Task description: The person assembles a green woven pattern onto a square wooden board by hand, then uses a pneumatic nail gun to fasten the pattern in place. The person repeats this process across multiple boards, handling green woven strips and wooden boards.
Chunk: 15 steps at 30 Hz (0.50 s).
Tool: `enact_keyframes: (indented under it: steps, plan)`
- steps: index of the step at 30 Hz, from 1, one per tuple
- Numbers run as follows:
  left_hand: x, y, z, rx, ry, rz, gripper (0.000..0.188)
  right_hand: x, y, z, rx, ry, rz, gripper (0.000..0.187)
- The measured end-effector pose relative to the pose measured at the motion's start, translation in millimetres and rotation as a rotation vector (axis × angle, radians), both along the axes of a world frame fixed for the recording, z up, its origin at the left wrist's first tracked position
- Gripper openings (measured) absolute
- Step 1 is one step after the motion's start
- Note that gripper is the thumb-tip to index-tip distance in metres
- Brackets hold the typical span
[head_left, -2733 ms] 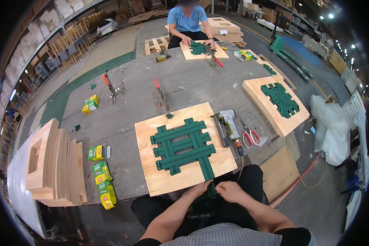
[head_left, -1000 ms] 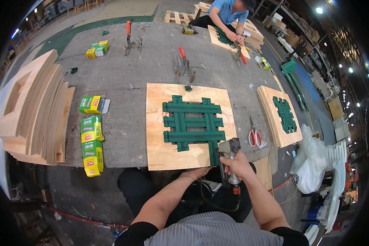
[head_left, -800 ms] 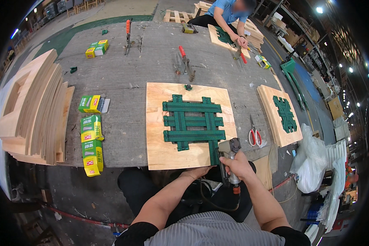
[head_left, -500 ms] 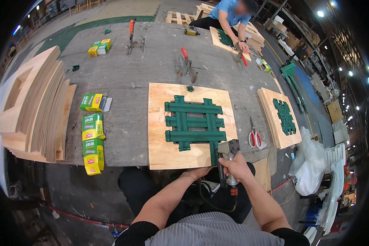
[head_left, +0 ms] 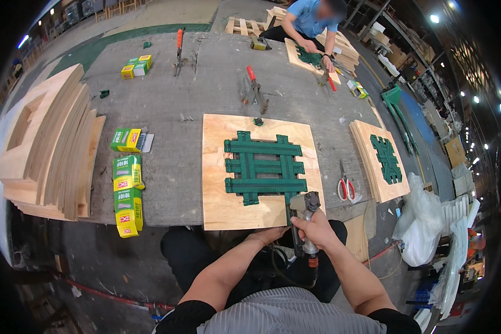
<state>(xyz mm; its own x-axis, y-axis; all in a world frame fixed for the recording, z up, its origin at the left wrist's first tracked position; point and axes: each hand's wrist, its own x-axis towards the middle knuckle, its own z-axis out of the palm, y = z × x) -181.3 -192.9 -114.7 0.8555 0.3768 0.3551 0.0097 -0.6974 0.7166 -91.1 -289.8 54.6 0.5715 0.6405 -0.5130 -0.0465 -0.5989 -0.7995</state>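
Note:
A square plywood board (head_left: pixel 220 209) lies at the table's front edge. Green webbing straps (head_left: pixel 266 184) are woven in a lattice over its central opening, and one strap runs down toward the near edge. My right hand (head_left: pixel 316 229) is closed round the handle of a pneumatic stapler (head_left: pixel 304 204), whose nose is at the board's near edge by that strap. My left hand (head_left: pixel 268 236) is against the board's front edge beside the stapler, below the strap's end. Its fingers are mostly hidden by the board and stapler.
Red-handled scissors (head_left: pixel 345 188) and a stack of boards (head_left: pixel 367 161) with green webbing on top lie right. Staple boxes (head_left: pixel 128 172) and stacked wooden frames (head_left: pixel 44 150) stand left. Beyond lies a red-handled tool (head_left: pixel 254 89). A co-worker (head_left: pixel 312 25) handles another board across the table.
My right hand and the stapler have shifted slightly left and down at the board's near edge. My left hand stays nearly in place. The co-worker's hands have moved apart over their board.

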Motion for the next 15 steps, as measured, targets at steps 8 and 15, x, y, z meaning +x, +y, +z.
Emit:
enact_keyframes:
  steps: [8,15]
  plan:
    - [-6,-37,13,-0.895,0.198,-0.070,0.041,22,-39,-1,0.239,0.040,-0.213,0.024]
    - [-35,-48,75,-1.264,0.212,-0.009,0.033,31,-80,-3,0.314,0.065,-0.271,0.025]
